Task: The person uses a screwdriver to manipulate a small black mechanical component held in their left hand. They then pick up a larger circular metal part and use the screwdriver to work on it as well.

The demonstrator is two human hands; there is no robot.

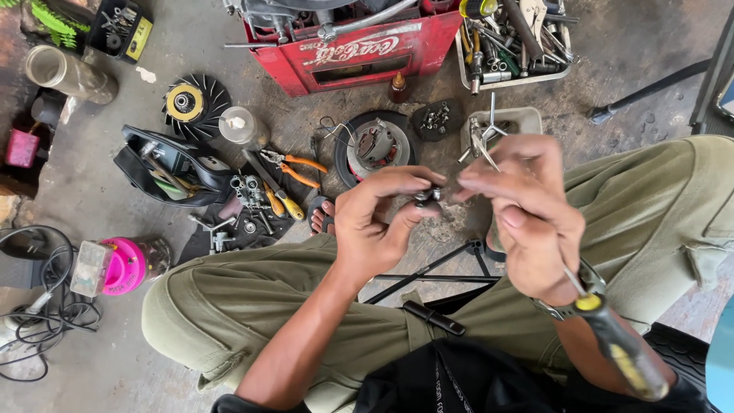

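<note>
Dark, small metal part [428, 196] sits pinched between left hand [375, 226] and right hand [527, 214]; the right also grips a yellow-and-black-handled screwdriver [619, 344].

A red crate [359, 53] stands at the top of the concrete floor [650, 61], with a white tray of tools [514, 42] beside it. Orange-handled pliers [294, 168] lie near a round motor part [376, 145] and a black finned wheel [195, 103]. A pink container [122, 265] sits at the left, beside tangled cables [38, 313].
</note>
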